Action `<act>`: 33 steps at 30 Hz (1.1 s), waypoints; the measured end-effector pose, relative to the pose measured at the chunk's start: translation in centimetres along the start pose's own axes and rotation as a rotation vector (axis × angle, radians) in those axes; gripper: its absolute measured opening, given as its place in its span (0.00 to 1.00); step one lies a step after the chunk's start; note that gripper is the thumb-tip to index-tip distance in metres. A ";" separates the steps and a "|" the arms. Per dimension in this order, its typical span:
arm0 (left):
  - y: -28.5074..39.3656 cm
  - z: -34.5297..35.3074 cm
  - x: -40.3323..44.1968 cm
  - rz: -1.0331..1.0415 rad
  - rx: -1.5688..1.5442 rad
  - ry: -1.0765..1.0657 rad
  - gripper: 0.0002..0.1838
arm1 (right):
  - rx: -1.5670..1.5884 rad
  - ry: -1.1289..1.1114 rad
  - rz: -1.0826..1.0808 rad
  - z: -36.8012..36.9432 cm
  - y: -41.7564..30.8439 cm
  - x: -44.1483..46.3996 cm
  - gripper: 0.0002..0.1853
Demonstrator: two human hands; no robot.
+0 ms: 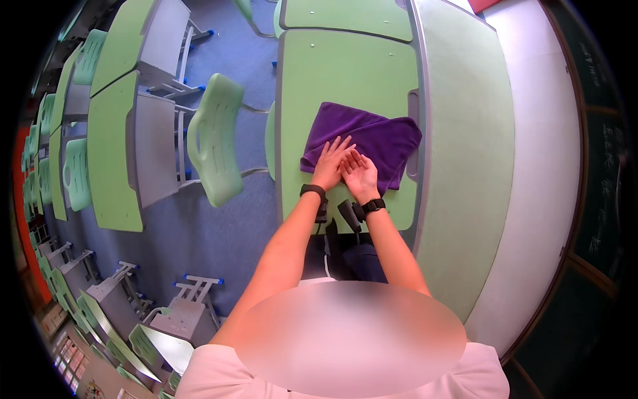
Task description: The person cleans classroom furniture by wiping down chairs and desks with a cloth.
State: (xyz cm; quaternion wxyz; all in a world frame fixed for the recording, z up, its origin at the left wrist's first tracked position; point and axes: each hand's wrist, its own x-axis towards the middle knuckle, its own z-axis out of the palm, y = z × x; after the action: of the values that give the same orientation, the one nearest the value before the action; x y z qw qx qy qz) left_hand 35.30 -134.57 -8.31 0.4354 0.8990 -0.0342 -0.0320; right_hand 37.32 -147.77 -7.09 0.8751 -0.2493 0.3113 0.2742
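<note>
Several fingers of the left hand (pixel 329 165) were spread over the purple cloth (pixel 382 136); the right hand (pixel 361 175), palm up, loosely open, lay just beside. Around both stretched the green counter (pixel 345 70), a chair (pixel 219 136) farther left.

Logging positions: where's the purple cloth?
In the head view, the purple cloth lies on the green desk toward its right edge, partly beneath the left hand.

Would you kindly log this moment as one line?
left hand: open, palm down on purple cloth | right hand: open, palm up | purple cloth: on green desk
</note>
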 end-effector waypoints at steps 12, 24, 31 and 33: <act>2.3 0.0 -2.3 -0.037 0.371 0.098 0.32 | -0.102 -0.369 0.305 -0.8 -6.6 -1.7 0.50; 3.4 1.5 -0.1 -0.211 0.438 0.195 0.30 | 0.028 -0.439 0.474 -0.6 -10.1 1.6 0.62; 1.9 1.4 6.9 -0.320 0.504 0.382 0.28 | 0.042 -0.513 0.395 3.4 -10.7 7.0 0.59; 1.1 1.1 8.3 -0.320 0.525 0.377 0.28 | 0.038 -0.527 0.379 4.1 -10.8 8.0 0.59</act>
State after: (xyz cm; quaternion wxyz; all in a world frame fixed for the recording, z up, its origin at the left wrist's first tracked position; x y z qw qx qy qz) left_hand 43.44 -136.91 -8.36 0.1780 0.9642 0.1808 0.0766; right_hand 51.11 -150.52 -6.84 0.8635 -0.0910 0.1200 0.4814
